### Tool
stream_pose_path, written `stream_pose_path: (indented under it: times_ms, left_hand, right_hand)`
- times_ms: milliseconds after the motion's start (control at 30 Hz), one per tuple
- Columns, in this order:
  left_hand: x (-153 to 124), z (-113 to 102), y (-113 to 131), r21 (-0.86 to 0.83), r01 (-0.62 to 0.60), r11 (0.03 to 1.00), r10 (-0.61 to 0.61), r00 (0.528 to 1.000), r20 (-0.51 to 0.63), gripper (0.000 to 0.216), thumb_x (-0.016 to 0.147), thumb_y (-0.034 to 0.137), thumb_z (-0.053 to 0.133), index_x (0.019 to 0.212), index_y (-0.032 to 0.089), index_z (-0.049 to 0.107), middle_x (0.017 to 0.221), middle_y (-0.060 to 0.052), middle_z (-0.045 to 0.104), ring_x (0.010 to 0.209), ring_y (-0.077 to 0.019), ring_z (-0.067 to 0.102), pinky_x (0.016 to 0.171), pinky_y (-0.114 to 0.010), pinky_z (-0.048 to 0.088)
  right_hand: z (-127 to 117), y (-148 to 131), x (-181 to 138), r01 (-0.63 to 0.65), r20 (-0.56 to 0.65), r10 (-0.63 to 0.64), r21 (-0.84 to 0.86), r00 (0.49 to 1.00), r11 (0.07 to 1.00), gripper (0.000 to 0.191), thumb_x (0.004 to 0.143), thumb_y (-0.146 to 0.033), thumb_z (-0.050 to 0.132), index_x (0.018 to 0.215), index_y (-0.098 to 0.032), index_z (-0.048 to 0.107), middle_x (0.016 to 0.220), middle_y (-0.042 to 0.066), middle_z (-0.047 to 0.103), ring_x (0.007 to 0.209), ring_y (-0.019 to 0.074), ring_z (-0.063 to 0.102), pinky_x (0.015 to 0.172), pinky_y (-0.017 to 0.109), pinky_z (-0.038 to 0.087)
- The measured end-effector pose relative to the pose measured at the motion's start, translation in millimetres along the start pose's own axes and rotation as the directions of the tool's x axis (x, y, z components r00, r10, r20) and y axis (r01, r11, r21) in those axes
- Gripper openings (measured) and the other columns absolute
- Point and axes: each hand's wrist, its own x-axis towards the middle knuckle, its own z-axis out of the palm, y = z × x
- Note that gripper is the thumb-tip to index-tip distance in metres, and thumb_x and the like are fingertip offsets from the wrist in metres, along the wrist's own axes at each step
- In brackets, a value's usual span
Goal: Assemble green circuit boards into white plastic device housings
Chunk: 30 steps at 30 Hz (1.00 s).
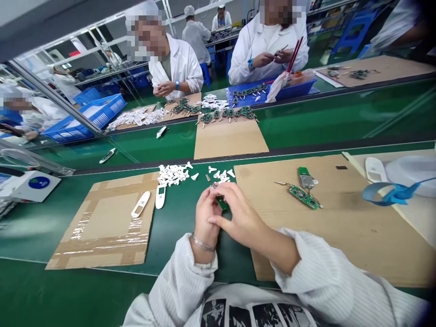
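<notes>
My left hand (206, 213) and my right hand (238, 213) meet above the green table, both pinching a small green circuit board (222, 203) that is mostly hidden between the fingers. A pile of small white plastic parts (173, 175) lies just beyond my hands. Two white shells (141, 204) (160, 196) lie to the left by the taped cardboard sheet (105, 222). More green circuit boards (304, 195) rest on the large cardboard sheet (340, 227) to my right.
A green conveyor belt (323, 122) runs across the middle, carrying a cardboard sheet (230, 136) with circuit boards. Across it, people in white coats work with boards and white parts. A blue crate (90, 116) stands far left. A blue strap (391, 193) lies right.
</notes>
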Motion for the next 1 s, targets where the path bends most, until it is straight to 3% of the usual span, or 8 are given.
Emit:
stream_pose_path:
  times_ms: [100,233,300,433,633,733,867,1000]
  left_hand:
    - [-4.4,-22.2,22.5,-0.033,0.065,0.997,-0.068,0.993,-0.098,0.016,0.083,0.02,0.062,0.094,0.009,0.068,0.08,-0.005,0.064,0.066,-0.0121,0.059,0.06,-0.023,0.047]
    - [-13.4,-37.5,45.0,-0.068,0.117,0.991,-0.128,0.971,-0.203,0.02,0.088,0.019,0.055,0.098,0.009,0.069,0.076,-0.005,0.062,0.063,-0.0112,0.058,0.057,-0.022,0.048]
    - [-18.4,-36.1,48.3,-0.05,0.142,0.989,-0.148,0.976,-0.162,0.021,0.088,0.02,0.055,0.098,0.009,0.069,0.076,-0.005,0.062,0.063,-0.0112,0.058,0.056,-0.021,0.048]
    - [-26.0,-29.6,47.7,0.076,0.152,0.986,-0.148,0.987,-0.056,0.024,0.084,0.026,0.061,0.099,0.01,0.07,0.076,-0.005,0.061,0.062,-0.011,0.057,0.056,-0.022,0.048]
    - [-29.4,-31.1,51.6,0.397,-0.104,0.912,0.067,0.992,0.106,0.03,0.078,0.034,0.072,0.102,0.016,0.07,0.092,-0.006,0.067,0.079,-0.0157,0.064,0.075,-0.029,0.053]
    - [-31.3,-29.1,55.3,0.587,-0.249,0.77,0.153,0.966,0.209,0.029,0.081,0.034,0.069,0.108,0.021,0.068,0.102,-0.006,0.066,0.085,-0.0167,0.064,0.079,-0.03,0.052]
    - [-34.2,-19.2,59.7,0.761,-0.504,0.409,0.194,0.863,0.466,0.028,0.089,0.029,0.06,0.116,0.024,0.065,0.105,-0.007,0.061,0.095,-0.0188,0.06,0.084,-0.032,0.05]
    - [-36.8,-8.0,60.9,0.747,-0.661,0.073,0.162,0.747,0.645,0.032,0.091,0.025,0.056,0.122,0.023,0.061,0.104,-0.007,0.057,0.093,-0.0182,0.057,0.08,-0.031,0.049]
  right_hand:
    - [-5.7,20.6,30.7,-0.025,0.04,0.034,-0.2,0.999,0.979,0.024,0.09,-0.014,0.056,0.113,-0.019,0.055,0.121,0.011,0.055,0.117,0.0236,0.05,0.101,0.039,0.045]
    - [8.1,58.2,82.9,-0.087,0.133,0.154,-0.41,0.979,0.908,0.023,0.09,-0.007,0.052,0.11,-0.013,0.061,0.113,0.014,0.063,0.11,0.0269,0.055,0.097,0.041,0.045]
    - [24.3,72.1,102.0,-0.115,0.137,0.191,-0.434,0.972,0.893,0.022,0.09,-0.01,0.056,0.111,-0.01,0.062,0.114,0.017,0.063,0.111,0.0291,0.056,0.096,0.045,0.046]
    - [46.3,84.2,118.1,-0.154,0.14,0.233,-0.425,0.962,0.892,0.018,0.091,-0.022,0.063,0.106,-0.012,0.063,0.113,0.009,0.063,0.108,0.0248,0.059,0.095,0.048,0.048]
    - [11.8,68.4,95.5,-0.135,0.1,0.155,-0.182,0.983,0.974,0.013,0.089,-0.01,0.057,0.101,-0.011,0.062,0.106,0.015,0.065,0.1,0.0236,0.064,0.09,0.04,0.053]
    - [-17.7,51.7,66.9,-0.133,0.111,0.132,0.001,0.985,0.991,0.016,0.09,-0.016,0.055,0.105,-0.016,0.06,0.096,0.007,0.069,0.079,0.0173,0.069,0.074,0.032,0.059]
    - [-44.6,33.7,35.0,-0.161,0.104,0.13,0.399,0.986,0.903,0.021,0.085,-0.022,0.061,0.106,-0.02,0.065,0.104,0.008,0.071,0.086,0.0193,0.071,0.076,0.034,0.061]
    - [-58.9,27.2,20.2,-0.202,0.08,0.185,0.415,0.979,0.887,0.025,0.08,-0.028,0.07,0.104,-0.02,0.066,0.101,0.007,0.072,0.087,0.0194,0.07,0.074,0.032,0.06]
